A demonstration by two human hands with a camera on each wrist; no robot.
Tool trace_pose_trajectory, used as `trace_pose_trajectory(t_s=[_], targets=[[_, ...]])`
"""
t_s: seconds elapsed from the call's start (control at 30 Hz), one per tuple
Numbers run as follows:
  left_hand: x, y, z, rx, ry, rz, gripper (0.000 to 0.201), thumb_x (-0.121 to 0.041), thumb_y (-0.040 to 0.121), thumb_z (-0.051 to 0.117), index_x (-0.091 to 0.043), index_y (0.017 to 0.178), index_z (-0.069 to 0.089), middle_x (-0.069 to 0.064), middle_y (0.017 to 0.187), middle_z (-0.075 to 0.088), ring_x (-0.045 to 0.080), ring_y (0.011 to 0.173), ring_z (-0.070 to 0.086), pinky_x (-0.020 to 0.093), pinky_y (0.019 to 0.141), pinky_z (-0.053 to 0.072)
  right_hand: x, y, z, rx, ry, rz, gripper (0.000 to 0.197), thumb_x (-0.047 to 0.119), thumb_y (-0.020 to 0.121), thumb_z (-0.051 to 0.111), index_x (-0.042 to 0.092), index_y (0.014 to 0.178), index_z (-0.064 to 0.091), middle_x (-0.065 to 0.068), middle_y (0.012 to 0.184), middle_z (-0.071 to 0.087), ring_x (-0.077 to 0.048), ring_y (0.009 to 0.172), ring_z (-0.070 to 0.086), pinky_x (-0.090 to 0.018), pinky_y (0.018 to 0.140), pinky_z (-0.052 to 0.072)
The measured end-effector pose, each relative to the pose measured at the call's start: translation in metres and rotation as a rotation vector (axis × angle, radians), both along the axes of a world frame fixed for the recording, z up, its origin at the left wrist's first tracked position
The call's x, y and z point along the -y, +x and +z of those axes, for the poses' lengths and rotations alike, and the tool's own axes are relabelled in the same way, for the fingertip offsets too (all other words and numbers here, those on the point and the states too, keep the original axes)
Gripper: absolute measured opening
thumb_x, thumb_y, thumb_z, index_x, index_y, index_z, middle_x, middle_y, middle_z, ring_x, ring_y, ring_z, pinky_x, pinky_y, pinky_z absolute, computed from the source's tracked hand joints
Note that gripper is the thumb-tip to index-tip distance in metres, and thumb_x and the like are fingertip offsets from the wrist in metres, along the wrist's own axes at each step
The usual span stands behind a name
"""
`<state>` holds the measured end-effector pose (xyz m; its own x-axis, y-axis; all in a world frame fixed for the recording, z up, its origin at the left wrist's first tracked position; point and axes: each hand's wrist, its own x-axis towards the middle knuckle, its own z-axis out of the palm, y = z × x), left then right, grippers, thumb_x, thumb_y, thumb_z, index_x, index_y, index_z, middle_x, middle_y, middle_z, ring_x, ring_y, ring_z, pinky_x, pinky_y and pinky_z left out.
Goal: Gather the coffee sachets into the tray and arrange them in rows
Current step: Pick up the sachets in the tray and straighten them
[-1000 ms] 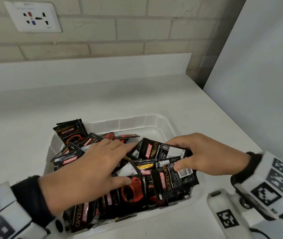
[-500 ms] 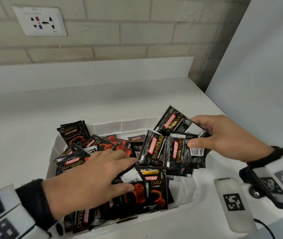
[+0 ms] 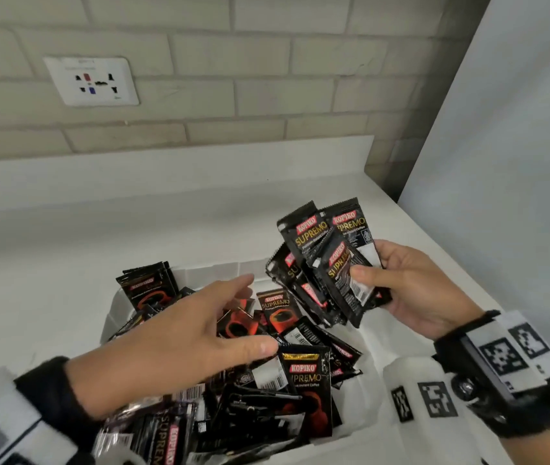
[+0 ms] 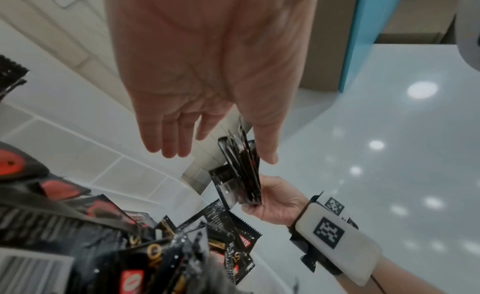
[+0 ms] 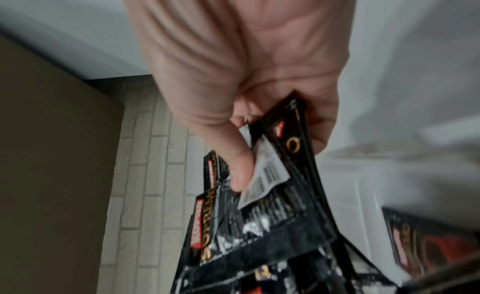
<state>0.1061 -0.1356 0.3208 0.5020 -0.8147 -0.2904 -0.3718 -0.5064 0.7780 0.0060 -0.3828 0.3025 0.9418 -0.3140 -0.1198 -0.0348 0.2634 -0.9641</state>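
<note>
My right hand (image 3: 424, 290) holds a fanned bunch of sachets (image 3: 325, 260) up above the far right corner of the tray (image 3: 199, 273), clear of the heap. The thumb presses on the barcode face of the front sachet and the other fingers (image 3: 397, 253) curl behind the bunch, so it is pinched between them; the right wrist view shows the same pinch (image 5: 241, 171) from close up, with the packs (image 5: 259, 226) hanging below the palm. My left hand (image 3: 179, 344) hovers palm down over the middle of the tray, fingers straight and loosely spread, thumb out to the side, holding nothing. In the left wrist view that hand (image 4: 207, 83) is flat and apart from the bunch (image 4: 239, 175) beyond it. The heap (image 3: 266, 380) of black and red sachets lies jumbled in the white tray, overlapping at all angles, some leaning on the far left rim. The tray sits on the white worktop (image 3: 48, 263) below a brick wall with a socket (image 3: 92, 80).
</note>
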Motion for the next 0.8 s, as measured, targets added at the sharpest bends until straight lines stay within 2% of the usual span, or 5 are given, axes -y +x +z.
trace_pose_trajectory(t_s=[0.17, 0.37, 0.47, 0.7, 0.8], targets=[[0.010, -0.006, 0.002, -0.117, -0.124, 0.106, 0.111, -0.094, 0.029, 0.053, -0.057, 0.128, 0.021, -0.037, 0.122, 0.046, -0.022, 0.104, 0.049, 0.015, 0.096, 0.039, -0.032, 0.011, 0.009, -0.035, 0.122, -0.001, 0.031, 0.004, 0.065, 0.064, 0.010, 0.095, 0.065, -0.010, 0.087, 0.071, -0.019, 0.073, 0.067, -0.037, 0.066, 0.058], [0.024, -0.009, 0.007, -0.348, -0.419, 0.461, 0.074, -0.059, 0.057, 0.077, -0.040, 0.121, 0.045, -0.013, 0.111, 0.068, 0.006, 0.099, 0.065, 0.033, 0.093, 0.049, -0.089, 0.013, 0.010, 0.027, -0.162, 0.041, 0.028, 0.005, 0.088, 0.055, 0.028, 0.101, 0.063, 0.007, 0.097, 0.071, -0.014, 0.094, 0.066, -0.039, 0.087, 0.052], [0.020, -0.009, 0.006, -0.344, -0.451, 0.571, 0.043, -0.039, 0.066, 0.072, -0.044, 0.093, 0.039, -0.019, 0.093, 0.062, -0.007, 0.072, 0.062, 0.013, 0.064, 0.046, -0.105, 0.012, 0.008, -0.003, -0.223, 0.100, 0.037, 0.006, 0.091, 0.053, 0.034, 0.115, 0.052, 0.026, 0.100, 0.065, -0.006, 0.102, 0.062, -0.040, 0.095, 0.048], [0.015, -0.015, -0.003, -0.310, -0.452, 0.504, 0.035, -0.015, 0.074, 0.074, -0.029, 0.101, 0.059, -0.007, 0.088, 0.074, 0.008, 0.085, 0.070, 0.034, 0.089, 0.051, -0.115, 0.011, 0.010, -0.059, -0.315, 0.200, 0.046, 0.001, 0.086, 0.050, 0.032, 0.120, 0.045, 0.014, 0.111, 0.063, 0.006, 0.102, 0.057, -0.015, 0.087, 0.046], [0.008, -0.014, -0.001, -0.307, -0.473, 0.512, 0.039, -0.024, 0.054, 0.088, -0.030, 0.088, 0.070, -0.002, 0.088, 0.075, 0.015, 0.083, 0.071, 0.039, 0.087, 0.051, -0.119, 0.009, 0.015, -0.098, -0.351, 0.266, 0.051, 0.004, 0.087, 0.051, 0.031, 0.127, 0.036, 0.013, 0.117, 0.058, 0.006, 0.105, 0.054, -0.015, 0.090, 0.044]])
